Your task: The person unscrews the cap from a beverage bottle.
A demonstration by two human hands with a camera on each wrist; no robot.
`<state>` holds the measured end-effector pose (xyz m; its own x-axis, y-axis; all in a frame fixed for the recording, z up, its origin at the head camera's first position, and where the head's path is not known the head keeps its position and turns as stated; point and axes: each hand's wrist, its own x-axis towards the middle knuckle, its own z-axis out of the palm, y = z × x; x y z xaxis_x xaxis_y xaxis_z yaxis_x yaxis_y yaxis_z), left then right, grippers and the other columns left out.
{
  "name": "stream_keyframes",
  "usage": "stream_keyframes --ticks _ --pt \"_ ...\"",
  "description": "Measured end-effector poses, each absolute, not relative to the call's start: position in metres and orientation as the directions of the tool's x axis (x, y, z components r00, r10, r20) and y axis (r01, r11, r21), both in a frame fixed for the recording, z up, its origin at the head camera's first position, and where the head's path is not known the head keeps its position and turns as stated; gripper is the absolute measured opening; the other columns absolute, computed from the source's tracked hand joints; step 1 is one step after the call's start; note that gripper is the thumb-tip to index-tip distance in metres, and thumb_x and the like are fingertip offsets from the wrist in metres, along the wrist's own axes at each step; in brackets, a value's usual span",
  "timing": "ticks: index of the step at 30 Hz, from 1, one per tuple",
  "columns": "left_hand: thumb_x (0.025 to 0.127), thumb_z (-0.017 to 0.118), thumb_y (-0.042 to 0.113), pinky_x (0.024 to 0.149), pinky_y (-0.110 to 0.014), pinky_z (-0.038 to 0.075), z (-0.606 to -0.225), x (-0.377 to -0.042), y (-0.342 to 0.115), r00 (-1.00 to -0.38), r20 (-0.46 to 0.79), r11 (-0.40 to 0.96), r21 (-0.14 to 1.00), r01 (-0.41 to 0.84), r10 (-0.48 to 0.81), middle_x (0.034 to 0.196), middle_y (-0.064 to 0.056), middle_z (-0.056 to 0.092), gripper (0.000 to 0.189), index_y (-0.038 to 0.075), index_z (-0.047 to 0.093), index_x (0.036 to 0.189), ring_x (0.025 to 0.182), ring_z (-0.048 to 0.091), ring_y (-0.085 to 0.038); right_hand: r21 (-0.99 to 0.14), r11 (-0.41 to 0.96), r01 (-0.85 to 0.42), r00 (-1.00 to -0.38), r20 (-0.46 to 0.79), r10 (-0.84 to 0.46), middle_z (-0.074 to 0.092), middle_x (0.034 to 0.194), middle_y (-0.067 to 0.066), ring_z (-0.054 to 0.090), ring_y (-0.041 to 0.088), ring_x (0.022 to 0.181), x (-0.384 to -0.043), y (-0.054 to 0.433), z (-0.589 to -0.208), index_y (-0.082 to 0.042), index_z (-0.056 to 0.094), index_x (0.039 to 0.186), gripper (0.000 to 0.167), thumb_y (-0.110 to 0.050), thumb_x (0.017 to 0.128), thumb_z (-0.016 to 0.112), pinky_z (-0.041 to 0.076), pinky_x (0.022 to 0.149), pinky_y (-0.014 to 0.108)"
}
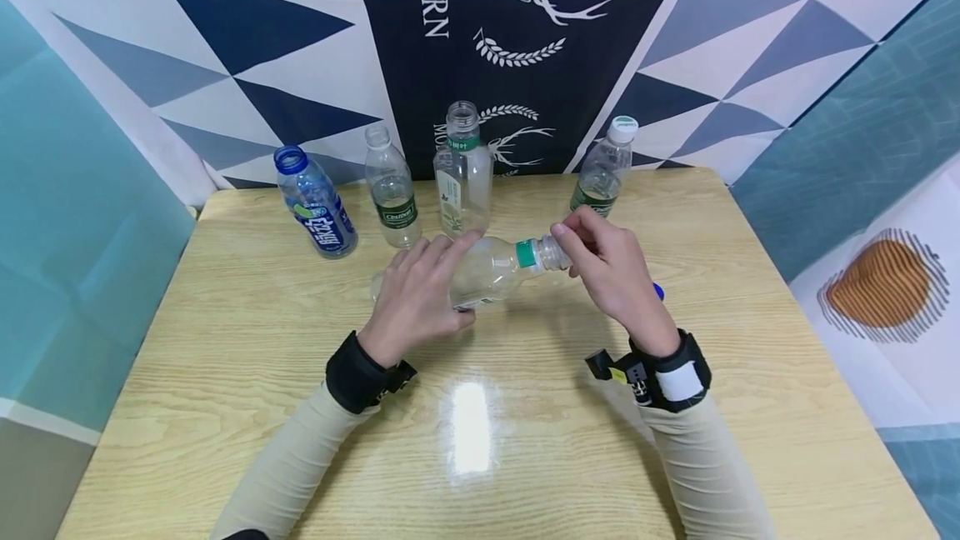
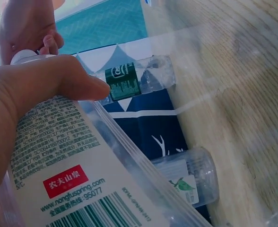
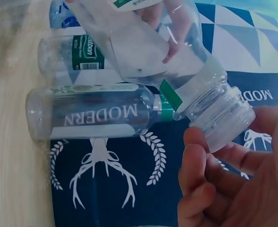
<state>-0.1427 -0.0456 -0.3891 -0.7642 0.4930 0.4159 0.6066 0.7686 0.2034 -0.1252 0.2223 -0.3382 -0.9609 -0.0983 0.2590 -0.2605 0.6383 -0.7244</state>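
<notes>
A clear plastic bottle (image 1: 491,269) with a green neck band lies sideways between my hands, mouth to the right. My left hand (image 1: 420,294) grips its body from above. In the left wrist view, the thumb crosses a label (image 2: 73,156) with a red patch and a barcode. My right hand (image 1: 611,269) has its fingertips at the mouth end, pinching a ridged, translucent cap (image 3: 229,125) there. The right wrist view shows the thumb and fingers around this cap, with the left fingers visible through the bottle.
Along the table's back stand a blue-tinted bottle (image 1: 318,207), a green-labelled bottle (image 1: 392,190), an uncapped bottle with a green neck band (image 1: 462,169) and a white-capped bottle (image 1: 606,163). A small blue object (image 1: 658,291) shows beside my right wrist. Patterned cloth hangs behind.
</notes>
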Motion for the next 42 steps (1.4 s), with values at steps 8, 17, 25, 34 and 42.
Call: stream_keyframes --ticks 8,17,25,34,42 --pt "0.055 0.097 0.045 0.073 -0.049 0.058 -0.3880 -0.1439 -0.0450 -0.739 0.457 0.769 0.166 0.617 0.494 0.116 -0.010 0.069 0.113 0.027 0.043 0.152 0.095 0.063 -0.031 -0.706 0.700 -0.112 -0.990 0.139 -0.018 0.063 0.062 0.008 0.060 0.023 0.056 -0.1255 0.2214 -0.3371 -0.008 0.063 0.084 0.059 -0.059 0.105 0.043 0.041 0.051 0.033" --pt "0.055 0.097 0.045 0.078 -0.050 0.058 -0.3900 -0.1452 -0.0479 -0.776 0.415 0.770 0.233 0.594 0.474 0.116 -0.009 0.069 0.114 0.028 0.040 0.154 0.095 0.063 -0.031 -0.717 0.630 -0.298 -0.955 0.230 -0.189 0.069 0.078 0.008 0.062 0.023 0.062 -0.1246 0.2289 -0.3377 -0.007 0.062 0.117 0.028 -0.031 0.107 0.054 0.048 0.054 0.027" --pt "0.055 0.096 0.045 0.079 -0.050 0.059 -0.3920 -0.1472 -0.0470 -0.781 0.413 0.777 0.228 0.587 0.469 0.115 -0.008 0.068 0.114 0.029 0.041 0.153 0.097 0.063 -0.031 -0.704 0.611 -0.361 -0.933 0.282 -0.225 0.066 0.080 0.005 0.059 0.014 0.061 -0.1251 0.2293 -0.3379 -0.010 0.063 0.124 0.024 -0.023 0.106 0.054 0.042 0.052 0.027" --pt "0.053 0.098 0.047 0.077 -0.051 0.059 -0.3935 -0.1459 -0.0466 -0.750 0.458 0.783 0.164 0.599 0.477 0.115 -0.010 0.068 0.117 0.028 0.040 0.154 0.095 0.064 -0.032 -0.734 0.636 -0.238 -0.969 0.225 -0.103 0.073 0.078 0.012 0.064 0.021 0.055 -0.1296 0.2239 -0.3388 -0.006 0.063 0.117 0.040 -0.043 0.107 0.051 0.045 0.051 0.030" --pt "0.054 0.097 0.045 0.073 -0.049 0.058 -0.3927 -0.1454 -0.0474 -0.748 0.469 0.781 0.175 0.600 0.470 0.113 -0.009 0.068 0.115 0.027 0.041 0.153 0.093 0.062 -0.031 -0.748 0.636 -0.192 -0.981 0.168 -0.099 0.072 0.077 0.014 0.065 0.023 0.057 -0.1307 0.2240 -0.3390 -0.005 0.066 0.104 0.045 -0.046 0.107 0.049 0.050 0.052 0.029"
